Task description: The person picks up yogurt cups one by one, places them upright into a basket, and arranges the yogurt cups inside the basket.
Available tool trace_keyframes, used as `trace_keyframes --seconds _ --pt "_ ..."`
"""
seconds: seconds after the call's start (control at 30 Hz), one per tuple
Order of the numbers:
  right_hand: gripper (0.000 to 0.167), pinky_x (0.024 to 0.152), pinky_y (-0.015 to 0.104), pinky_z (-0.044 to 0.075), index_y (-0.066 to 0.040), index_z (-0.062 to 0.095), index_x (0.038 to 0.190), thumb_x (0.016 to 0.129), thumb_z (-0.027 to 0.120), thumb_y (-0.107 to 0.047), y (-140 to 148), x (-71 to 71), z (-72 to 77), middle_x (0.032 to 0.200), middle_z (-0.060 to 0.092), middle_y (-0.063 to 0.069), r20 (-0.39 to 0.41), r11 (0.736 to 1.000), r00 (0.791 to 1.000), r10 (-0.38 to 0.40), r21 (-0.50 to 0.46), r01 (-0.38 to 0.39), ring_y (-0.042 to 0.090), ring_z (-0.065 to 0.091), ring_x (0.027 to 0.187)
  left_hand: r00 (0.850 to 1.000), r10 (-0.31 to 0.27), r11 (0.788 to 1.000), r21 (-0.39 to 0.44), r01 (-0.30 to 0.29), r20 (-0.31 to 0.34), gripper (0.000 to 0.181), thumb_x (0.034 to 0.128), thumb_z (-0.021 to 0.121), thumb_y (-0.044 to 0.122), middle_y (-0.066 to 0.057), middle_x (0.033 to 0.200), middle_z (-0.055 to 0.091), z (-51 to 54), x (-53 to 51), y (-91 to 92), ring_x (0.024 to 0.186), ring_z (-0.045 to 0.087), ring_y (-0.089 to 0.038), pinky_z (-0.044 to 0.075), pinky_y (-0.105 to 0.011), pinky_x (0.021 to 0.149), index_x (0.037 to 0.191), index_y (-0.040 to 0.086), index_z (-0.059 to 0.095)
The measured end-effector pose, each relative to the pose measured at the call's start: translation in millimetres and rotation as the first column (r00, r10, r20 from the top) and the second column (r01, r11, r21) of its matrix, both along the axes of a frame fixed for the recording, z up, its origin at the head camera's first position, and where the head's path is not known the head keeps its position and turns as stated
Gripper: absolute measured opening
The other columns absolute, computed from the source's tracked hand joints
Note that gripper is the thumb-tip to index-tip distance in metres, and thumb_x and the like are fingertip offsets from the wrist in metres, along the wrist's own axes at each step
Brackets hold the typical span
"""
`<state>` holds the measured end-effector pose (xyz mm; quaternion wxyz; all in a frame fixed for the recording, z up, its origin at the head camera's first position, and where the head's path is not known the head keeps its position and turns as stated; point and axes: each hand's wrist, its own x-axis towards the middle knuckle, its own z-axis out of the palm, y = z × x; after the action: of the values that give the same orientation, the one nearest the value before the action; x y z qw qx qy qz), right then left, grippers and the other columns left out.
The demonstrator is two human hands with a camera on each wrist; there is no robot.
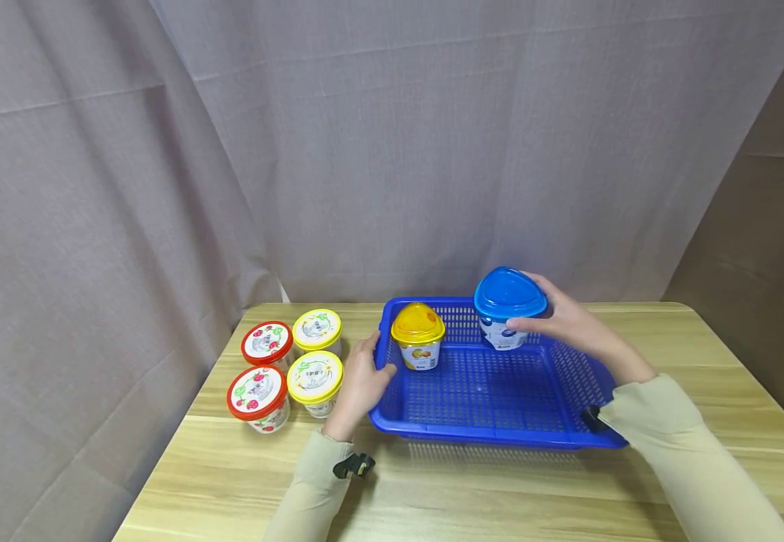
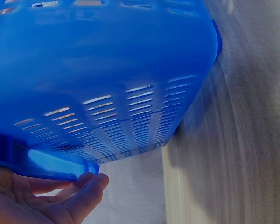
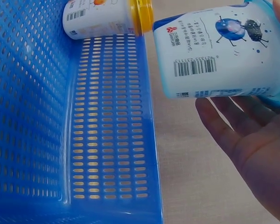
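Note:
A blue plastic basket (image 1: 487, 435) stands on the wooden table. My left hand (image 1: 363, 380) holds its left rim, thumb over the inner side; in the left wrist view the fingers (image 2: 86, 196) lie at the rim. A tub with a blue lid (image 1: 510, 295) is in my right hand (image 1: 557, 320), raised at the basket's back right. In the right wrist view this tub (image 3: 196, 56) shows a barcode and a blueberry figure, its base apart from the basket wall. Inside the basket, at the back left, is a tub with a yellow domed lid (image 1: 419, 331).
Left of the basket stand two red-lidded cups (image 1: 256, 393) and two yellow-lidded cups (image 1: 315, 376), grouped closely. The front yellow-lidded cup is beside my left hand. A grey curtain (image 1: 392, 150) hangs behind the table (image 1: 446, 504).

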<state>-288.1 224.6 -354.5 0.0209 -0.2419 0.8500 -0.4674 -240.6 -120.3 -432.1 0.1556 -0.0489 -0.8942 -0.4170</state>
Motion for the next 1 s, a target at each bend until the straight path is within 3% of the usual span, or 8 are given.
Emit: trace_keyframes --seconds 0.4,0.67,1.0 --pt "0.094 0.099 0.064 0.045 -0.012 0.019 0.160 0.089 0.077 -0.030 -8.9 0.0 -0.5 0.144 0.047 0.032 0.000 0.997 0.999 0.046 0.063 -0.046 0.048 0.053 0.125 1.000 0.008 1.000 0.002 -0.008 0.010 0.068 0.0835 0.072 0.002 -0.029 0.135 0.055 1.0 -2.6 -1.8 0.124 0.054 -0.041 0.042 -0.052 0.108 0.146 -0.007 0.046" --pt "0.095 0.096 0.063 0.048 -0.013 0.018 0.160 0.088 0.077 -0.033 -16.8 -3.1 -4.5 0.146 0.044 0.030 0.045 0.990 0.994 0.100 0.097 -0.104 0.049 0.051 0.126 1.000 0.005 1.000 0.013 -0.006 0.010 0.068 0.0831 0.072 0.002 -0.029 0.136 0.055 0.6 -2.3 -2.5 0.124 0.054 -0.041 0.042 -0.051 0.108 0.146 -0.007 0.046" --pt "0.097 0.097 0.063 0.048 -0.011 0.021 0.159 0.085 0.079 -0.039 -24.7 -1.6 -12.2 0.146 0.045 0.029 0.063 0.983 0.993 0.100 0.150 -0.109 0.048 0.049 0.127 1.000 -0.007 1.000 0.019 0.006 0.013 0.068 0.0822 0.072 0.002 -0.030 0.134 0.055 0.2 -2.3 -1.3 0.122 0.055 -0.040 0.043 -0.052 0.107 0.145 -0.008 0.047"
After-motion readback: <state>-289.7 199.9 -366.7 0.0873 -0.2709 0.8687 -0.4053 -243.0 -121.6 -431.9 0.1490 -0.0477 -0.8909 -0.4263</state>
